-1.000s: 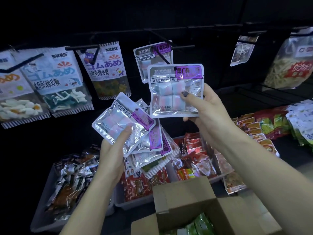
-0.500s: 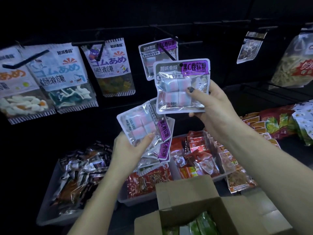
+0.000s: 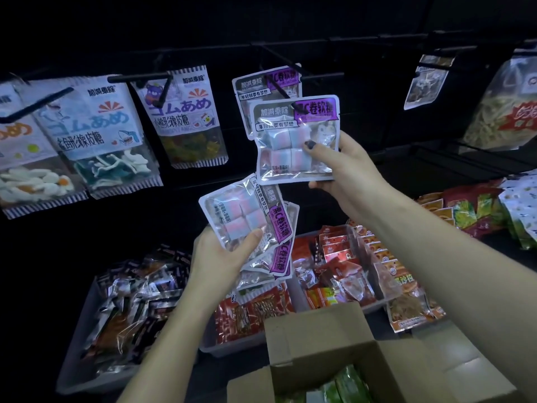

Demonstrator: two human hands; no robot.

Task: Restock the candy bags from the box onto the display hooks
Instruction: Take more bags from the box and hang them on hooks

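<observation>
now the right hand (image 3: 345,175) pinches one candy bag (image 3: 293,141) at the hook (image 3: 286,93); left hand (image 3: 220,257) grips spare bags (image 3: 247,225). line the hole up, push gently.

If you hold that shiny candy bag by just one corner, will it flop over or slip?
The candy bag probably stays fairly flat: the right hand holds it upright by one edge without sagging. Its glossy film looks slippery, so a loose pinch may slide. It likely feels light, holding only four soft pieces.

Hook tip: I can't tell if it has passed through the hole of the candy bag (image 3: 295,141).
Stack (image 3: 279,251): lower bags hidden, count unclear to me.
Cardboard box (image 3: 334,359): cut by bottom edge.
Far-left bag (image 3: 17,158): cropped.
</observation>
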